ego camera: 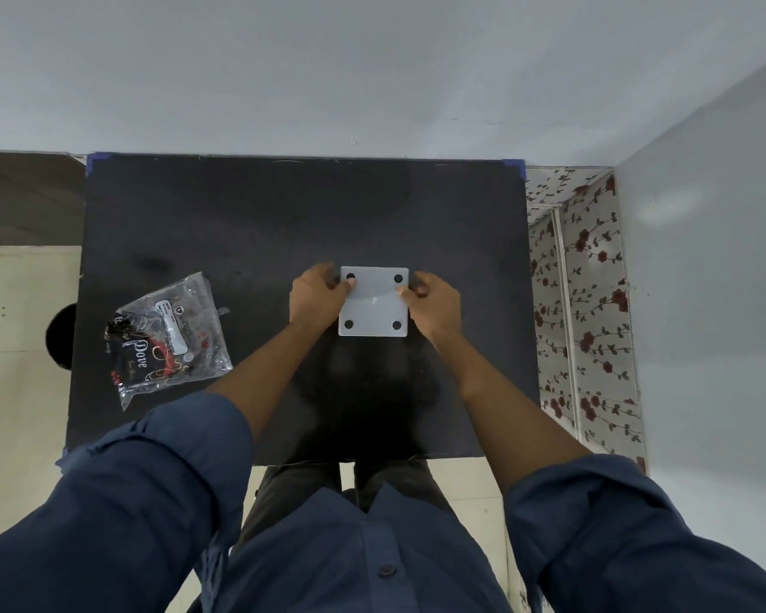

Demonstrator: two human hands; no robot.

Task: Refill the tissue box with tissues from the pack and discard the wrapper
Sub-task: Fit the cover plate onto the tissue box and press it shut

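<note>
A square white tissue box (373, 303) stands on the black table (248, 223), its upward face showing a black round pad near each corner. My left hand (317, 298) grips its left edge and my right hand (432, 303) grips its right edge, thumbs pressing on the top face. A crumpled clear plastic wrapper (169, 338) with black, red and white print lies flat on the table's left side, well apart from both hands. No loose tissues are visible.
A pale wall rises behind the table and along the right. A floral-patterned surface (584, 303) fills the gap right of the table. A light cabinet (18, 325) stands to the left. My legs are under the near edge.
</note>
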